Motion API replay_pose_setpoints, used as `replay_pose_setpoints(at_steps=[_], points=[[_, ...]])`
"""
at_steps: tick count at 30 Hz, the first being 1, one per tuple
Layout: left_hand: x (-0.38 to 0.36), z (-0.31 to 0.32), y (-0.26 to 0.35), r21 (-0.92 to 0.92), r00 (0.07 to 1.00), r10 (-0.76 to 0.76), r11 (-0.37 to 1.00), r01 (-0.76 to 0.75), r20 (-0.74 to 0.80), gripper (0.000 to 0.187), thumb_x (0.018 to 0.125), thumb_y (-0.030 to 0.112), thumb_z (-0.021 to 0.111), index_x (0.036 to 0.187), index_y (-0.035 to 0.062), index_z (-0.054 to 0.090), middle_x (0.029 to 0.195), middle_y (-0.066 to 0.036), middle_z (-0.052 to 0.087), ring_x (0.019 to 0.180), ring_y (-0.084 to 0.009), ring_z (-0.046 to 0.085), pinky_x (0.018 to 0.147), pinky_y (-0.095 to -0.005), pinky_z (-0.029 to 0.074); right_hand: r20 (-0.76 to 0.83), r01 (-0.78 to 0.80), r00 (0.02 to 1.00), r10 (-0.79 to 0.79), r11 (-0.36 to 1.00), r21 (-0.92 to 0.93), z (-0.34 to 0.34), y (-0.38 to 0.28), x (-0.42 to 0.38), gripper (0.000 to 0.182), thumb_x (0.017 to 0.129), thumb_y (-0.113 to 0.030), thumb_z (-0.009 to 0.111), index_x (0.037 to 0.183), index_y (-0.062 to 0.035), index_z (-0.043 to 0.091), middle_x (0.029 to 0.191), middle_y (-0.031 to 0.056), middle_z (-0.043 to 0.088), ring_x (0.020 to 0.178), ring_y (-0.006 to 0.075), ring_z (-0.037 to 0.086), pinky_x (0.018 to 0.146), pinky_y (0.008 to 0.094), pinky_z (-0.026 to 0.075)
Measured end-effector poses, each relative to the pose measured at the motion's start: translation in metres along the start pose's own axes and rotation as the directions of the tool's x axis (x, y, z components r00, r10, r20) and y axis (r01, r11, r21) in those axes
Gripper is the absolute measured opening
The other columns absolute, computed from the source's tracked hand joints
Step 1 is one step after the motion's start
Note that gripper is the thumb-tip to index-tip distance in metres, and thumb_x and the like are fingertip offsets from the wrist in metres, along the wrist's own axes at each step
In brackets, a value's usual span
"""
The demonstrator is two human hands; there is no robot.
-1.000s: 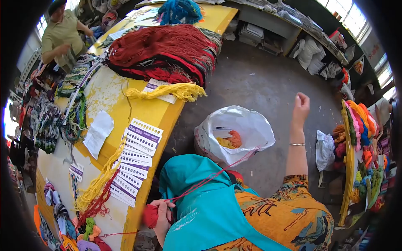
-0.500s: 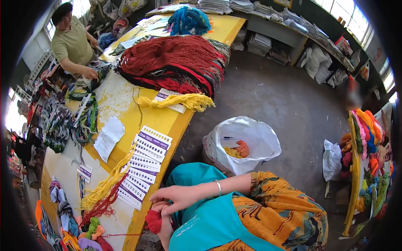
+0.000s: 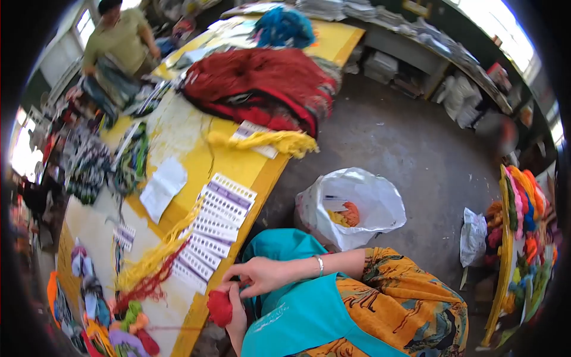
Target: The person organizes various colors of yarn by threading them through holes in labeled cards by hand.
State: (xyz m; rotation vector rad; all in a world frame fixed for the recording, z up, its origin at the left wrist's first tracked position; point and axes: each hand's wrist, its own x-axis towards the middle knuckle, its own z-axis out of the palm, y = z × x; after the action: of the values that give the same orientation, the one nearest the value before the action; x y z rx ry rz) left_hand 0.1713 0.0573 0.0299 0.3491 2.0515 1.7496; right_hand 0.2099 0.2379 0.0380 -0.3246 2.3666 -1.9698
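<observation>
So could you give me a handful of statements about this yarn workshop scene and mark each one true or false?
1. The left hand holds a small red ball of yarn. True.
2. The right hand is raised high in the air. False: it reaches across to the left hand.
3. The white plastic bag sits on the yellow wooden table. False: it stands on the floor.
4. A big heap of dark red yarn lies on the table. True.

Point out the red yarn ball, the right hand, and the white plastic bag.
red yarn ball (image 3: 219, 307), head view, on the ball's front, left of the fingers around it.
right hand (image 3: 260, 276), head view, on the back of the hand.
white plastic bag (image 3: 380, 205), head view, on the bag's right inner wall.
</observation>
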Motion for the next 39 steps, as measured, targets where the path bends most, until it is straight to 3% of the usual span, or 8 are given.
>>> replay_pose_setpoints(at_steps=[6,21,22,26,29,31,34,39], points=[[0.005,-0.006,0.006,0.191,0.995,0.033,0.981,-0.016,-0.089,0.01,0.09,0.007,0.062,0.084,-0.0012,0.063,0.077,-0.01,0.063,0.074,-0.018,0.061,0.067,-0.0306,0.046,-0.087,-0.025,0.996,0.017,0.995,-0.097,-0.007,-0.013,0.007,0.028,0.082,-0.017,0.066,0.109,-0.0121,0.057,0.071,0.0095,0.063,0.064,0.0261,0.064,0.054,0.0351,0.047],[0.018,-0.017,0.012,-0.358,0.993,-0.114,0.926,0.122,0.043,0.024,0.099,0.023,0.051,0.1,0.0028,0.063,0.071,-0.004,0.062,0.046,-0.0025,0.038,0.043,-0.0189,0.031,-0.116,0.135,0.982,-0.148,0.985,-0.107,-0.02,-0.004,0.033,0.01,0.079,-0.004,0.07,0.089,-0.0048,0.069,0.074,0.0104,0.066,0.065,0.0247,0.066,0.055,0.0302,0.051],[0.022,-0.021,0.017,-0.419,0.996,-0.087,0.903,0.094,0.036,0.025,0.101,0.022,0.047,0.105,0.0028,0.062,0.068,-0.005,0.06,0.041,-0.0028,0.035,0.039,-0.0193,0.029,-0.146,0.175,0.97,-0.195,0.974,-0.143,-0.031,0.0,0.041,0.008,0.081,-0.002,0.068,0.089,-0.001,0.068,0.071,0.0072,0.066,0.062,0.0105,0.063,0.056,0.0235,0.049],[0.026,-0.069,0.027,-0.929,0.945,0.326,0.344,-0.135,-0.017,0.062,0.101,0.027,0.044,0.153,0.0202,0.01,0.062,-0.001,0.053,0.034,-0.0063,0.035,0.032,-0.0216,0.027,-0.263,-0.093,0.962,0.072,0.993,-0.067,-0.091,0.017,0.09,0.009,0.087,-0.01,0.065,0.089,-0.0014,0.066,0.068,-0.0025,0.059,0.061,0.0019,0.048,0.053,0.0195,0.037],[0.04,-0.085,0.054,-0.994,0.737,0.672,0.005,-0.109,-0.077,0.066,0.099,0.024,0.051,0.153,0.0214,0.013,0.071,-0.003,0.055,0.04,-0.007,0.044,0.037,-0.0197,0.033,-0.215,-0.047,0.976,0.022,0.993,-0.112,-0.113,0.019,0.135,0.011,0.088,-0.011,0.064,0.089,-0.0004,0.064,0.07,-0.0011,0.06,0.065,0.0025,0.05,0.057,0.0198,0.04],[0.042,-0.087,0.056,-0.99,0.815,0.575,0.056,-0.126,-0.071,0.056,0.097,0.025,0.054,0.147,0.0098,0.033,0.07,-0.004,0.053,0.041,-0.0071,0.044,0.038,-0.0201,0.034,-0.169,-0.012,0.986,-0.015,0.988,-0.155,-0.108,0.021,0.156,0.013,0.085,-0.01,0.064,0.088,0.0018,0.063,0.069,0.0048,0.062,0.064,0.0086,0.055,0.058,0.0253,0.045],[0.066,-0.071,0.069,-0.701,0.994,-0.059,0.713,-0.024,-0.095,0.036,0.097,0.023,0.048,0.116,-0.006,0.06,0.107,-0.016,0.066,0.071,-0.0133,0.062,0.055,-0.0203,0.043,-0.047,-0.061,0.997,0.056,0.991,-0.118,-0.097,0.06,0.177,0.012,0.088,-0.009,0.062,0.092,0.0017,0.061,0.077,0.0027,0.064,0.07,0.0071,0.057,0.063,0.0224,0.046],[0.118,-0.038,0.056,-0.61,0.921,-0.388,0.723,0.324,0.03,0.043,0.095,0.032,0.053,0.127,0.0034,0.053,0.131,-0.009,0.057,0.103,-0.0181,0.063,0.065,-0.0202,0.047,-0.129,-0.089,0.99,0.06,0.968,-0.235,-0.083,0.088,0.179,0.011,0.086,-0.008,0.063,0.091,0.0023,0.063,0.078,0.0049,0.065,0.071,0.0093,0.059,0.064,0.0242,0.048]])
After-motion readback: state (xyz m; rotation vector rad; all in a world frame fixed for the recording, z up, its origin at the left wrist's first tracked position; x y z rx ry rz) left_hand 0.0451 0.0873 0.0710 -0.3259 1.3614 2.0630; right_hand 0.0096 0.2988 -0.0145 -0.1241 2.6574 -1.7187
